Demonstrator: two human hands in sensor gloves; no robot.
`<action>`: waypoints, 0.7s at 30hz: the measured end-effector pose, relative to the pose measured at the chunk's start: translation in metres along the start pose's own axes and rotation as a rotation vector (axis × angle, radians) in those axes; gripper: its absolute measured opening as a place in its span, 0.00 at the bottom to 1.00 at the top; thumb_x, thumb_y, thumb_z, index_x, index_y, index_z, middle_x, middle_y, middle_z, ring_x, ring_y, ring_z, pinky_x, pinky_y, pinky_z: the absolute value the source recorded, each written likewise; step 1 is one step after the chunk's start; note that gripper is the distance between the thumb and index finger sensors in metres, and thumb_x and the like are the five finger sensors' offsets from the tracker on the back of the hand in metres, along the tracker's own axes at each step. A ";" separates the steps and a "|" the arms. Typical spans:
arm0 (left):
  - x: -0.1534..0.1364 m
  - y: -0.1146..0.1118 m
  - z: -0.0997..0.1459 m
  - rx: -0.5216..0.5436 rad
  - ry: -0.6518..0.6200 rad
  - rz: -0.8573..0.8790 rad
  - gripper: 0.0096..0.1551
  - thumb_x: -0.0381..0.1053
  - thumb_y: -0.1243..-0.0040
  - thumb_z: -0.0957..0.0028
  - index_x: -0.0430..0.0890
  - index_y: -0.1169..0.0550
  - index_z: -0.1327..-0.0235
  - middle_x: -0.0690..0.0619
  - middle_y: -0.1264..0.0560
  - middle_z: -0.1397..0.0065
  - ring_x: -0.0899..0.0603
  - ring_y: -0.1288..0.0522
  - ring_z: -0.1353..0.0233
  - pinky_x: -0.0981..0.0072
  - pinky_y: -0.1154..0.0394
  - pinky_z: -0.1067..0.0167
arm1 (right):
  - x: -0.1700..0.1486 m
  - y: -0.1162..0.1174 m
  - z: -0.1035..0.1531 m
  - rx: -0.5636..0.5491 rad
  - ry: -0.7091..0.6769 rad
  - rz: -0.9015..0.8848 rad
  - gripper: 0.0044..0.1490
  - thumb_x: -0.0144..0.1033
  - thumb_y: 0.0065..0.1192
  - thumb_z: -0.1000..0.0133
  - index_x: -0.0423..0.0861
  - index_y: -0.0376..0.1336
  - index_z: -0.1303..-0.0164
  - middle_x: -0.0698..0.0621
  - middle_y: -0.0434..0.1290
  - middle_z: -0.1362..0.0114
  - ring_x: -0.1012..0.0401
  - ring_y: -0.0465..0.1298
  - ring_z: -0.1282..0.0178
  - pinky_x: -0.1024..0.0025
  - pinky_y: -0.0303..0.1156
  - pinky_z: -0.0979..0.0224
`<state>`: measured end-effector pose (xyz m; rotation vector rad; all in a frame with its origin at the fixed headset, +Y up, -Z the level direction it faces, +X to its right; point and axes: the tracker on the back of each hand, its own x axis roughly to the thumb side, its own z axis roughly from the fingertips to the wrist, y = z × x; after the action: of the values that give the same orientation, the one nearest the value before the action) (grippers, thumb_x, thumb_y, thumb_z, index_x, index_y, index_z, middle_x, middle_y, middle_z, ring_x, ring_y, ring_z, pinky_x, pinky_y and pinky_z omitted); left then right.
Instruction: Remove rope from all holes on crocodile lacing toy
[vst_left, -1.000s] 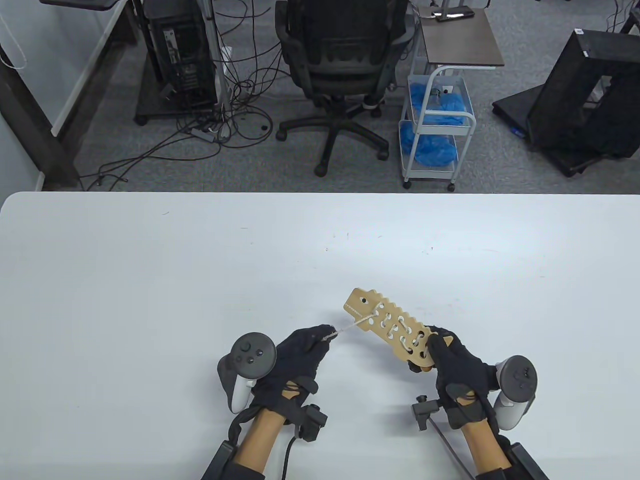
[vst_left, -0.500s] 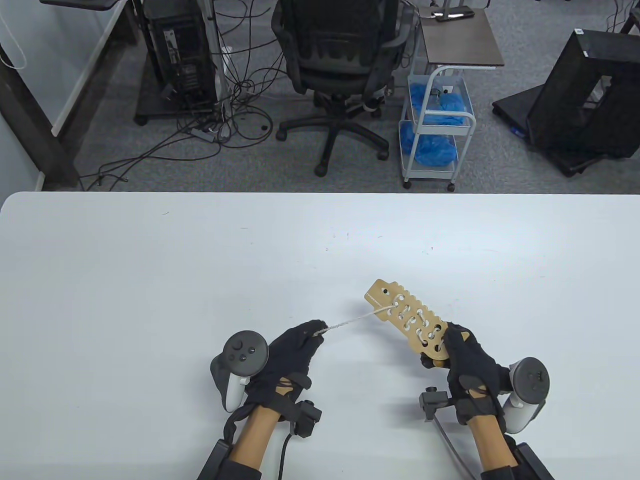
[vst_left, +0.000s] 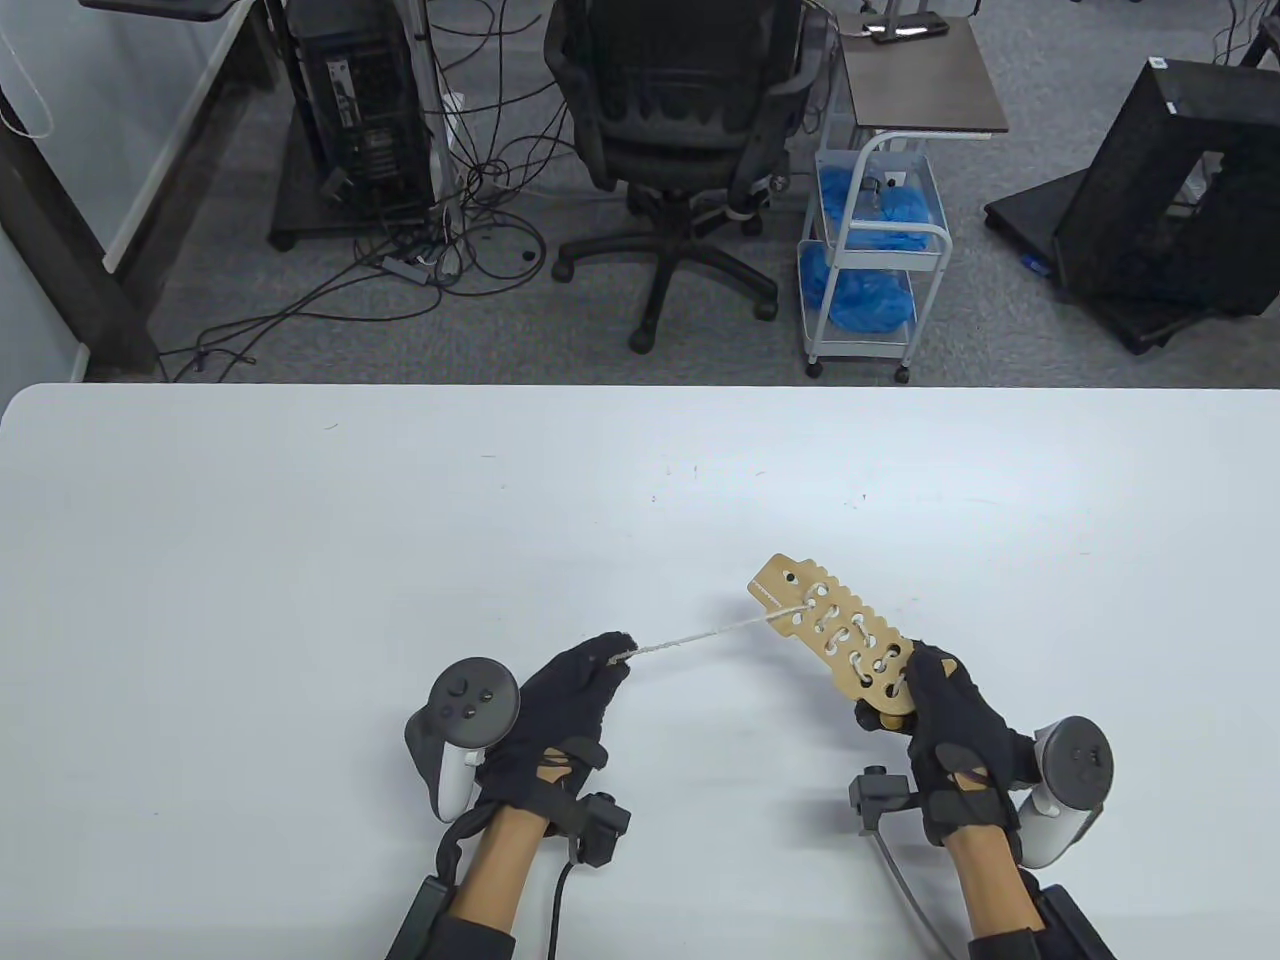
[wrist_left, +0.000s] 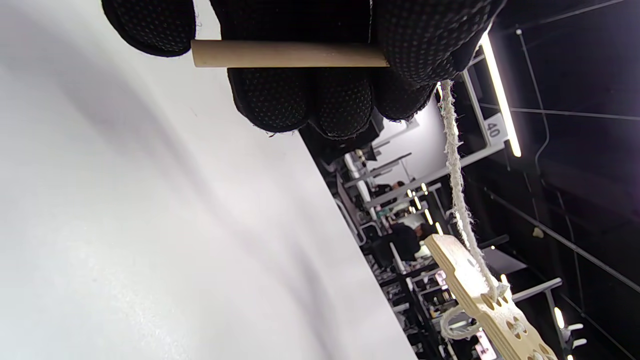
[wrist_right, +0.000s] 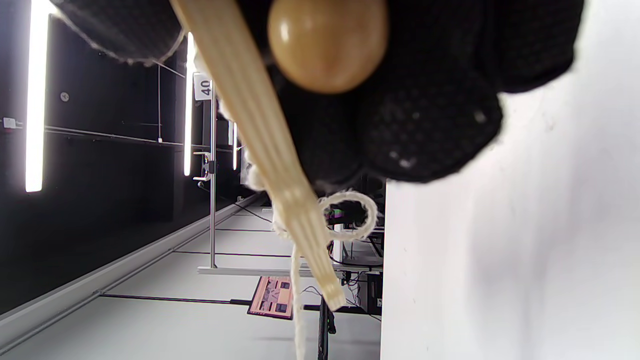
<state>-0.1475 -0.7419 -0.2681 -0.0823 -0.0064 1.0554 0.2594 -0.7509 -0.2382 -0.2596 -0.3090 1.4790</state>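
A flat wooden crocodile lacing toy with several holes is held above the white table. My right hand grips its near end, next to a round wooden bead. A white rope is laced through the holes and runs taut from the toy's far end to my left hand. My left hand pinches the rope's wooden stick tip. In the left wrist view the rope leads down to the toy. In the right wrist view the toy shows edge-on with a rope loop.
The table's far edge lies beyond the toy. On the floor past it stand an office chair, a white cart with blue items, a computer tower with cables and a black frame.
My left hand has pulled the rope end left and toward me while my right hand moved the toy right. The stretch of rope between them has grown longer.
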 end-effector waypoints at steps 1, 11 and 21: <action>0.000 0.001 0.000 0.004 0.001 0.001 0.26 0.55 0.40 0.47 0.60 0.20 0.34 0.53 0.19 0.32 0.45 0.20 0.35 0.33 0.32 0.31 | 0.000 -0.001 0.000 -0.003 0.002 -0.002 0.33 0.47 0.62 0.49 0.34 0.69 0.47 0.36 0.83 0.56 0.43 0.83 0.63 0.38 0.73 0.49; -0.007 0.011 -0.002 0.033 0.031 0.009 0.26 0.55 0.40 0.47 0.60 0.20 0.34 0.53 0.19 0.32 0.45 0.20 0.35 0.33 0.32 0.31 | -0.001 -0.007 -0.002 -0.032 0.026 -0.040 0.33 0.48 0.62 0.49 0.34 0.69 0.46 0.36 0.83 0.56 0.43 0.83 0.63 0.38 0.73 0.49; -0.013 0.020 -0.003 0.059 0.057 0.026 0.26 0.55 0.40 0.47 0.60 0.20 0.33 0.52 0.19 0.31 0.44 0.21 0.34 0.32 0.32 0.31 | 0.000 -0.013 -0.004 -0.060 0.046 -0.110 0.33 0.48 0.62 0.49 0.34 0.69 0.46 0.36 0.83 0.56 0.43 0.83 0.63 0.38 0.73 0.49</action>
<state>-0.1711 -0.7442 -0.2723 -0.0596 0.0779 1.0785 0.2729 -0.7517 -0.2373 -0.3195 -0.3260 1.3548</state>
